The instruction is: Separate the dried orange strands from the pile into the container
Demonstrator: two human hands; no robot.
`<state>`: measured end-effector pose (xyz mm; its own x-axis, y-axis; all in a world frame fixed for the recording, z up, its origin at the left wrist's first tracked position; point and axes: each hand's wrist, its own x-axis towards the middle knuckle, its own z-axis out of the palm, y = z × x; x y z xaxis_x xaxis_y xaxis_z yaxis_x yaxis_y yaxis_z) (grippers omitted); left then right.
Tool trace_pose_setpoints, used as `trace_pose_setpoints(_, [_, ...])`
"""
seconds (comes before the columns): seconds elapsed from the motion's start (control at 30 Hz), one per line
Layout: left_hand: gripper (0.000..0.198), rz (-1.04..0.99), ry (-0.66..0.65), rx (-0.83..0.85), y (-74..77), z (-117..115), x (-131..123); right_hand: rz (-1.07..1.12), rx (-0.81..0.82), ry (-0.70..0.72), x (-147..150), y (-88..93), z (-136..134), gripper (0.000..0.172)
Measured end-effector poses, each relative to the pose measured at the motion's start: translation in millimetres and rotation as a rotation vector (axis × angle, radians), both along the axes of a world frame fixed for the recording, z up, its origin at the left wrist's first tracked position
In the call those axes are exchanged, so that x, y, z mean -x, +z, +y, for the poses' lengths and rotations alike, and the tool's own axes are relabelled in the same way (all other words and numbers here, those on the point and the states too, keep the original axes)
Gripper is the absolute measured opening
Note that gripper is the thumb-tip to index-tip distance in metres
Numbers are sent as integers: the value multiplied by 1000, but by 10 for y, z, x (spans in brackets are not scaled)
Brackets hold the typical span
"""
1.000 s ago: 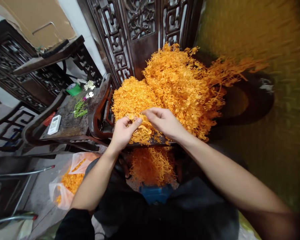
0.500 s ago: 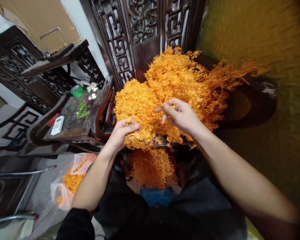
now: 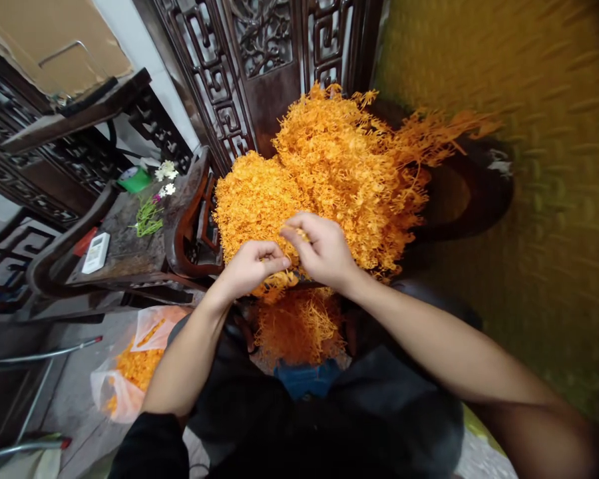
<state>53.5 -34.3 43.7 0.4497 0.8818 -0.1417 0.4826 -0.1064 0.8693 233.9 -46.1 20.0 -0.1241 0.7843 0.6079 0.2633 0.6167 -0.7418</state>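
A large heap of orange, frilly, flower-like pieces (image 3: 349, 173) lies on the dark wooden seat. At its front edge my left hand (image 3: 254, 266) is closed, thumb against fingers, on a bit of the orange material. Just right of it, my right hand (image 3: 322, 249) has its thumb and fingers pinched, with a small orange piece showing between them. The fingertips of both hands are close together. Below the seat edge, more orange strands (image 3: 299, 326) fill a blue container (image 3: 309, 379) between the knees.
A side table (image 3: 124, 246) at the left holds green tape (image 3: 134, 179), white flowers (image 3: 166, 171), green stems (image 3: 148, 217) and a white remote (image 3: 96, 253). A plastic bag (image 3: 124, 392) with orange pieces lies on the floor. Carved wood panels (image 3: 274, 100) rise behind.
My right hand has moved left and down, close to my left hand, and its fingers have drawn together. The whole view has shifted slightly, so the surroundings appear further left.
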Motion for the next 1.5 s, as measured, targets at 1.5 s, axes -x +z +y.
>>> trace_pose_setpoints(1.5, [44, -787, 681, -501, 63, 157, -37, 25, 568, 544, -178, 131, -155, 40])
